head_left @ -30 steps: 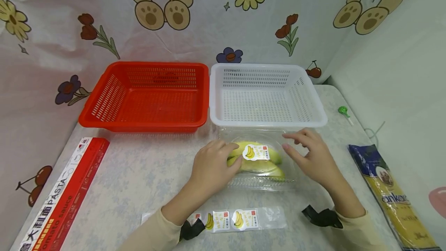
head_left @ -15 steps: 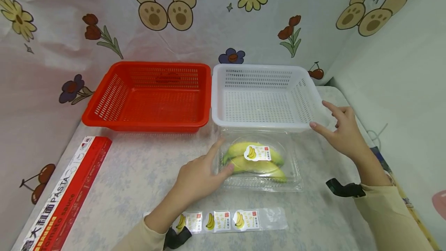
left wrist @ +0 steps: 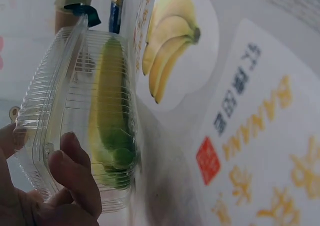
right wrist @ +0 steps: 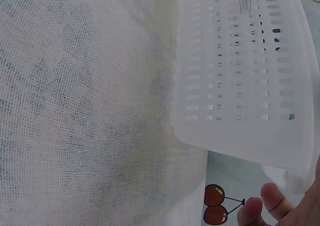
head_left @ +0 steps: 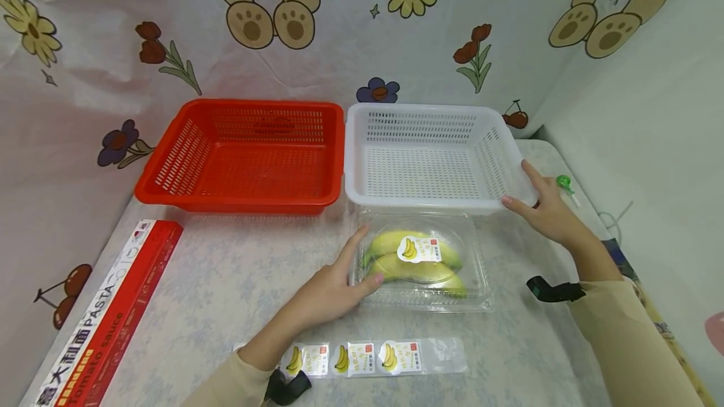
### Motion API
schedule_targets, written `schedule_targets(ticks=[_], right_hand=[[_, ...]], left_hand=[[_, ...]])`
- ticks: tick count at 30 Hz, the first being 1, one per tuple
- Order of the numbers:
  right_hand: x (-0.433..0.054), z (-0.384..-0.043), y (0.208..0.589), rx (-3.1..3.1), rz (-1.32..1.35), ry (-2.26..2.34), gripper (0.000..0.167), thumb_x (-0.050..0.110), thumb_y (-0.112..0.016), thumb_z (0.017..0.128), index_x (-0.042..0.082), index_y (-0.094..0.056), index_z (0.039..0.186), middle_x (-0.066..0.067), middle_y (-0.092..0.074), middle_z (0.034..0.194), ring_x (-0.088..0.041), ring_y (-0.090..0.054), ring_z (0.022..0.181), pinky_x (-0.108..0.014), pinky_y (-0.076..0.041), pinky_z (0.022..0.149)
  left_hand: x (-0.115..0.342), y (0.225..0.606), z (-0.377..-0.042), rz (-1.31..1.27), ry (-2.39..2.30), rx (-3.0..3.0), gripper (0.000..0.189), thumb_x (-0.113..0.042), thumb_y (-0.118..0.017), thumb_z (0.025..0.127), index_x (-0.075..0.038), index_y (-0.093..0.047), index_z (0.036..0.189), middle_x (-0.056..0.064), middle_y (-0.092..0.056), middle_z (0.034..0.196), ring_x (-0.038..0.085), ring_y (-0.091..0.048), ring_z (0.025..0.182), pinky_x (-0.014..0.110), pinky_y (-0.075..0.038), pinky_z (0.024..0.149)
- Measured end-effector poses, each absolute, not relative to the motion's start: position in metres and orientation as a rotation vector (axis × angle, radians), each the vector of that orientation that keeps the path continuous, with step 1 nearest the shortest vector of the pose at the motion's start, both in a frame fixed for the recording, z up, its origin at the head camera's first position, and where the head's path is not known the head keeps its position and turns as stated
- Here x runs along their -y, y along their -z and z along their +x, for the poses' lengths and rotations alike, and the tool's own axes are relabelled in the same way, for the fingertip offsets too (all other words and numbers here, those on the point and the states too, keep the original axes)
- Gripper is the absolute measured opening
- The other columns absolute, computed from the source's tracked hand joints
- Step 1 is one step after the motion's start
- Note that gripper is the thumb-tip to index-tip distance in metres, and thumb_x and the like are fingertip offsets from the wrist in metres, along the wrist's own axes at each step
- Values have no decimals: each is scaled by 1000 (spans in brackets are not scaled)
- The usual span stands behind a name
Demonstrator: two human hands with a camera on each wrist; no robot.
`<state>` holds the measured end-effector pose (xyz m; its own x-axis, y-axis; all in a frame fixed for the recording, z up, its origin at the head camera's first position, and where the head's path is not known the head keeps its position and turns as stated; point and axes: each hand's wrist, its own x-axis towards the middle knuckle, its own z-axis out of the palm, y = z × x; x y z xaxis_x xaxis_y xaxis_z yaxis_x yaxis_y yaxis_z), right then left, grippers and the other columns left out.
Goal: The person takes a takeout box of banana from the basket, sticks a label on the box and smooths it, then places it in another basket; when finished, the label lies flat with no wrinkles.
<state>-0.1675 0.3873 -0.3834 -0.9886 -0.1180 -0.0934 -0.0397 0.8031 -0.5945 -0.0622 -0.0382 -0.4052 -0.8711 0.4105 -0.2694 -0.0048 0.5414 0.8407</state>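
Observation:
A clear plastic clamshell box (head_left: 474,256) of green-yellow bananas (head_left: 418,274) lies on the table, a banana label (head_left: 418,249) on its lid. At its left side, my left hand (head_left: 328,294) holds the edge, thumb over the lid; the left wrist view shows bent fingers (left wrist: 70,171) by the rim. My right hand (head_left: 545,209) grips the front right corner of the white basket (head_left: 430,201), thumb at the front rim and index finger along the right one. In the right wrist view, other fingertips (right wrist: 250,208) sit beneath the rim.
A red basket (head_left: 243,201) stands left of the white one. A red pasta box (head_left: 121,306) lies at the left. Banana stickers on a strip (head_left: 444,355) lie in front. A green lollipop (head_left: 563,182) and a partly covered pasta bag (head_left: 645,297) are at the right.
My right hand has left the clamshell box for the white basket's right corner and closed in on the rim. My left hand has drawn back from the label to the box's left edge.

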Motion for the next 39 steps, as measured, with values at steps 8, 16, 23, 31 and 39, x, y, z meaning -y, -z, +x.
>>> schedule_targets(ticks=[8,16,23,31,39], right_hand=[[-389,-169,387,-2780,-140,1006,94,42,-55,100,22,15,158,-34,-14,150,-42,-26,124,-66,-35,92],[-389,-170,389,-2771,-131,1023,94,42,-55,100,24,17,158,-33,-10,155,-46,-26,130,-71,-33,96],[-391,-172,391,-2747,-166,1109,95,34,-58,100,25,17,157,-26,5,163,-53,-19,141,-79,-23,102],[-392,-173,395,-2734,-167,1171,96,33,-59,100,27,17,157,-16,12,166,-54,-12,146,-77,-15,108],[-394,-173,397,-2749,-168,1155,96,32,-60,99,26,17,158,-26,7,163,-58,-18,142,-78,-18,106]], left_hand=[[45,407,-58,353,-1466,-2206,84,-48,-65,93,-63,-4,149,7,-62,66,23,-60,56,35,-49,50],[57,402,-38,318,-1456,-2223,80,-50,-65,92,-63,-10,149,-2,-45,51,9,-47,49,27,-43,46],[68,393,-21,314,-1477,-2235,77,-49,-64,94,-60,-14,150,-5,-37,51,4,-36,46,24,-41,43],[75,360,-6,376,-1502,-2251,74,-45,-62,96,-55,-14,153,-4,-45,51,6,-46,45,26,-43,43],[80,325,-10,446,-1554,-2302,74,-39,-63,97,-51,-17,154,-5,-48,57,4,-42,51,24,-43,48]])
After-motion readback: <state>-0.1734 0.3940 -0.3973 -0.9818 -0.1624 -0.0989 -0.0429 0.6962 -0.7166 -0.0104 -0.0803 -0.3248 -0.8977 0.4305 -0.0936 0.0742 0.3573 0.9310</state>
